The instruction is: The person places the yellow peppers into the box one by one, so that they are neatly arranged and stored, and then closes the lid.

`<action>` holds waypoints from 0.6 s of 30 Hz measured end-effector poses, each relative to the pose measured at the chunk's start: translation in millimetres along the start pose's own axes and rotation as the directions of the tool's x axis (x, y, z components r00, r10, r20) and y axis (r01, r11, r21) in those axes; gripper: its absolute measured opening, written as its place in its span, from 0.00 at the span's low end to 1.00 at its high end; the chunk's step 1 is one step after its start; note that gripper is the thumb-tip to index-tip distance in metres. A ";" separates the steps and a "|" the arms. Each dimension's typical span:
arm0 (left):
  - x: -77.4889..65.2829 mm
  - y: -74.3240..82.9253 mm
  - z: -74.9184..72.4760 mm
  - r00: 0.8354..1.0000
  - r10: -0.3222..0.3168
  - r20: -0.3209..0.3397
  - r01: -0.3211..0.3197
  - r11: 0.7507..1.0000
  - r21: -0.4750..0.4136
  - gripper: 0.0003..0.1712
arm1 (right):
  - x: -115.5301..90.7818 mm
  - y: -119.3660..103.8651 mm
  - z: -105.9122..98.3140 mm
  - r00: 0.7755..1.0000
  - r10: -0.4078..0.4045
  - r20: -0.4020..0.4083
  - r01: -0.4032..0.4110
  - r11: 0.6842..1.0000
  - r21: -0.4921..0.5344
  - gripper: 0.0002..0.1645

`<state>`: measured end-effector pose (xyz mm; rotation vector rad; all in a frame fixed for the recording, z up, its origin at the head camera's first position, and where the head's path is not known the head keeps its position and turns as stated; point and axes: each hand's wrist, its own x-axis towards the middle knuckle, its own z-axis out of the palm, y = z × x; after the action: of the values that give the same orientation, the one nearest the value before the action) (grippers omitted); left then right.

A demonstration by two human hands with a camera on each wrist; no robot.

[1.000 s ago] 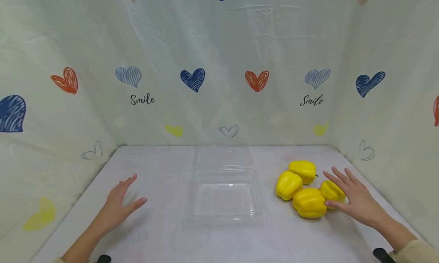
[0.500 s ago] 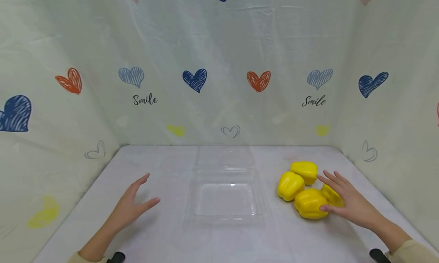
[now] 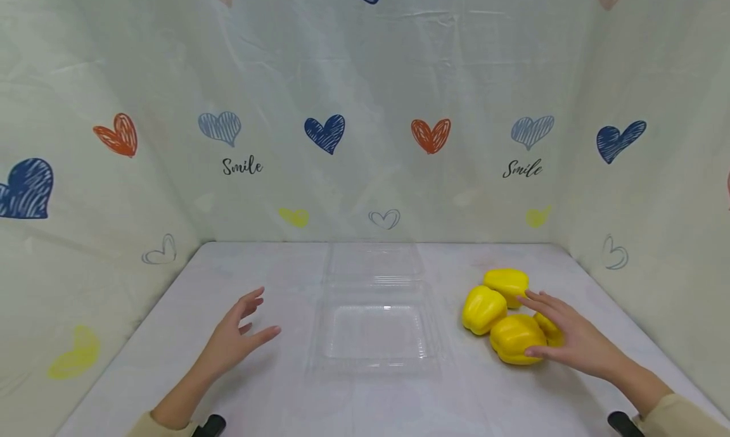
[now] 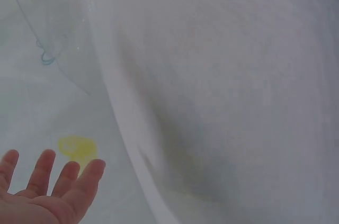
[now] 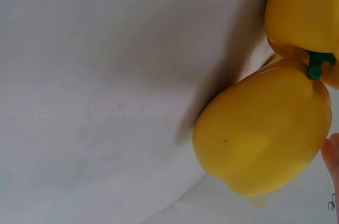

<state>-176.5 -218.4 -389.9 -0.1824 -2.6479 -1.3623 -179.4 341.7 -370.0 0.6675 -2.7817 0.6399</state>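
Note:
Several yellow bell peppers (image 3: 483, 310) sit in a cluster on the right of the table. My right hand (image 3: 578, 339) is held over the nearest ones, thumb and fingers spread, partly covering the rightmost pepper (image 3: 549, 329). In the right wrist view a pepper (image 5: 262, 128) fills the right side, a fingertip close by its edge, and a green stem (image 5: 316, 65) shows above it. My left hand (image 3: 230, 339) hovers over the left part of the table, fingers apart and holding nothing. Between the hands lies a clear plastic clamshell box (image 3: 373, 361), its lid (image 3: 373, 259) folded back.
A white cloth covers the table (image 3: 365, 405). Its far edge meets a pale curtain (image 3: 365, 63) printed with hearts and "Smile", which also hangs at both sides. Black wrist straps (image 3: 211, 425) show at the bottom of the head view.
My left hand has moved right, toward the clear box. My right hand has shifted left over the peppers, hiding more of the rightmost one. Peppers and box stay put.

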 end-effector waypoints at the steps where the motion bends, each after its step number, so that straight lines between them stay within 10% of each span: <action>1: 0.4 0.6 1.2 1.000 -0.002 0.003 0.002 1.000 -0.008 0.46 | 0.4 -0.6 0.7 1.000 -0.003 -0.003 0.003 1.000 -0.003 0.46; 18: 5.5 16.2 20.1 0.989 -0.119 0.090 0.126 0.989 -0.074 0.46 | 4.5 -5.0 7.9 0.997 -0.079 0.005 0.079 0.997 -0.024 0.45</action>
<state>-180.7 -192.4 -387.4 -0.0905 -2.7171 -1.5321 -181.8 332.3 -373.8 0.7705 -2.7467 0.5893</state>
